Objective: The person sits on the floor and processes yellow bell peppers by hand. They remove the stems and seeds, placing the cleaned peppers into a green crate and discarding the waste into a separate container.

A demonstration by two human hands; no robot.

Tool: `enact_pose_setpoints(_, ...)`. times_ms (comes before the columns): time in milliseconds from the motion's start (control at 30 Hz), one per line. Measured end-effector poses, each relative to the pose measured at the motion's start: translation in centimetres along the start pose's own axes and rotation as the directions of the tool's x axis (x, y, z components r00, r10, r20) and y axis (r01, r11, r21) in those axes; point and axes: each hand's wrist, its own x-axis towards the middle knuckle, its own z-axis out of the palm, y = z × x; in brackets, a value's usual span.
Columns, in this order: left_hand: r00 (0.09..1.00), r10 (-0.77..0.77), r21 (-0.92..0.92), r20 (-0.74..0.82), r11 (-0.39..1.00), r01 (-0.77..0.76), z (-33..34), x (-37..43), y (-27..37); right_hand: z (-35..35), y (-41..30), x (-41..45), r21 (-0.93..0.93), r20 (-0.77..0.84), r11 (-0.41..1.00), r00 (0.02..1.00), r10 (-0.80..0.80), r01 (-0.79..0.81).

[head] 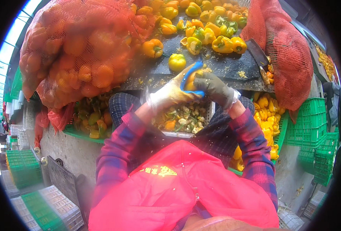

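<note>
My left hand (177, 86), in a white and yellow glove with blue-edged fingers, grips an orange-yellow bell pepper (190, 81). My right hand (215, 88), in a dark grey glove, closes on the same pepper from the right; whether it also holds a small tool is hidden. Just beyond my left hand, a whole yellow-green bell pepper (177, 62) rests on the dark work surface (164, 75). Below my hands, between my knees, a white crate (177, 134) holds cores, seeds and pepper scraps (185, 119).
A red mesh sack (81, 49) of peppers bulges at left, another mesh sack (288, 55) hangs right. A cleaver (257, 53) lies near the right edge. Several peppers (205, 31) cover the far surface. Green crates hold yellow peppers (267, 115) at right and mixed peppers (94, 118) at left.
</note>
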Motion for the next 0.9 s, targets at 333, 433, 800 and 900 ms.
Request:
enact_pose_setpoints(333, 0.972, -0.044, 0.113, -0.232, 0.991, 0.072, -2.1, 1.1, -4.1, -1.8, -1.7, -1.4, -0.878, -0.149, 0.451, 0.987, 0.064, -0.161)
enact_pose_setpoints(433, 0.980, -0.145, -0.319, -0.140, 0.943, 0.094, -2.7, 0.2, -3.2, -7.6, -0.7, -3.0, -0.763, -0.064, 0.616, 0.971, 0.232, -0.197)
enact_pose_setpoints(800, 0.985, -0.060, -0.417, -0.163, 0.909, -0.013, 0.1, 1.2, -1.4, -33.6, 0.9, -5.8, -0.401, -0.915, -0.102, 0.403, 0.005, -0.910)
enact_pose_setpoints(900, 0.974, -0.106, -0.357, -0.199, 0.934, 0.029, 0.3, 1.4, -1.3, -33.9, 1.7, -5.1, -0.333, -0.932, -0.166, 0.350, -0.089, -0.928)
